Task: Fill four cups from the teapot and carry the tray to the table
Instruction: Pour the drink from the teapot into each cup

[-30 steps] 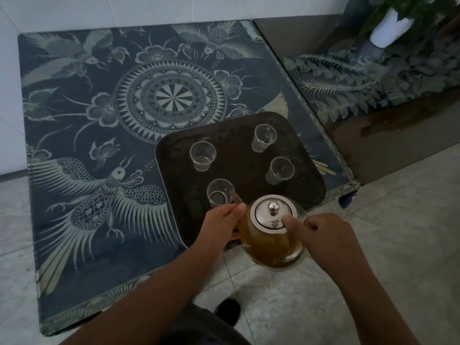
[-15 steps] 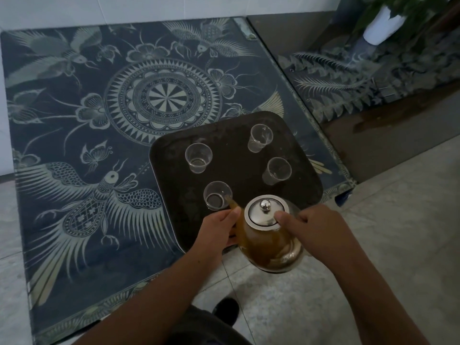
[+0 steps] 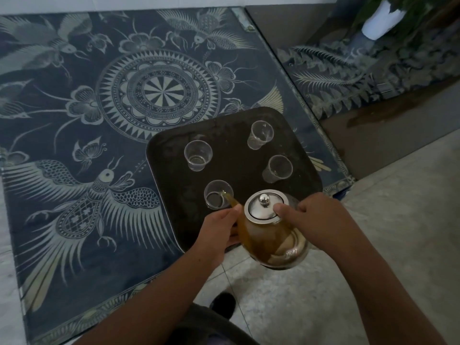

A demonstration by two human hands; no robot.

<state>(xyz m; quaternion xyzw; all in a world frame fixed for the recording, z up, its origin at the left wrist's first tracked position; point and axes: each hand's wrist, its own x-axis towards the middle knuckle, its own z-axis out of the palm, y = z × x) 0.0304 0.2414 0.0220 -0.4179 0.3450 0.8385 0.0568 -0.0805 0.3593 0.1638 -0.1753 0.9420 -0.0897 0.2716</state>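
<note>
A glass teapot (image 3: 263,240) of amber tea with a steel lid is tilted to the left above the front edge of the dark tray (image 3: 169,150). Its spout tip sits over the rim of the near-left clear cup (image 3: 216,195). My right hand (image 3: 321,220) grips the teapot from the right, thumb pressing on the lid. My left hand (image 3: 216,230) holds the teapot's left side at the base of the spout, its fingers curled under and hidden. Three more clear cups stand on the tray: far left (image 3: 198,155), far right (image 3: 261,134) and right (image 3: 277,169).
The tray rests on a low table (image 3: 99,120) with a dark bird-and-flower top, near its front right corner. A second patterned table (image 3: 373,70) with a white plant pot (image 3: 380,18) stands to the right. Tiled floor and my shoe (image 3: 224,302) lie below.
The teapot has tipped further left and its spout has moved forward over the near-left cup's rim. Both hands stay on it.
</note>
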